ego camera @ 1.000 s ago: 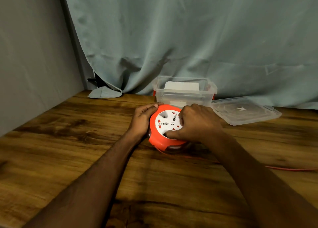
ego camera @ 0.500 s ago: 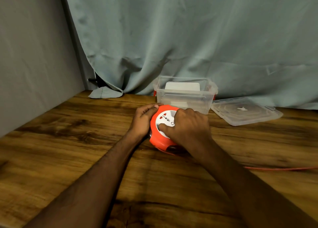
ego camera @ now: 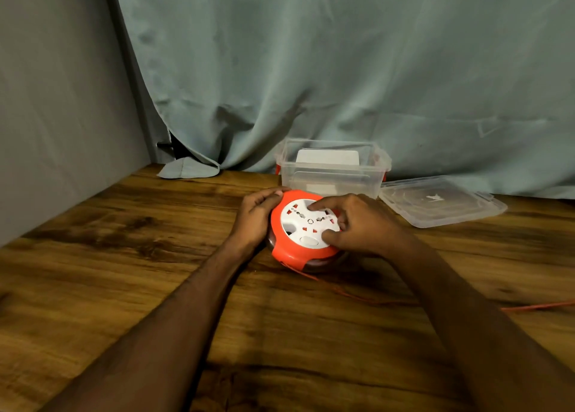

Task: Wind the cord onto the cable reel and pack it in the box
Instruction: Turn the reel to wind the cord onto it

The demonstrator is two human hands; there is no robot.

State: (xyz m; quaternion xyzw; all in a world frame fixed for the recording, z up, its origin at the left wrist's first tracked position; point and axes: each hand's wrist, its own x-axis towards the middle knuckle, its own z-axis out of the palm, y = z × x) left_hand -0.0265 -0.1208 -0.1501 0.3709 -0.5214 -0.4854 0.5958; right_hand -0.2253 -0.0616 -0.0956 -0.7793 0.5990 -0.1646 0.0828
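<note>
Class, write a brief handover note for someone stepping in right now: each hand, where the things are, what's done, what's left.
Left hand grips the reel's orange rim, steadying it.
Right hand rests on the white face, fingers curled on it.
Cord trails off right across the table, so it is not fully wound.
Box stands open behind the reel; lid lies to its right.
Left: finish winding, put the reel in the box.

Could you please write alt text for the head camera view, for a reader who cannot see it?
A person's left hand steadies an orange cable reel on a wooden table while the right hand grips its white socket face. An orange cord trails right; a clear box and its lid lie behind.
</note>
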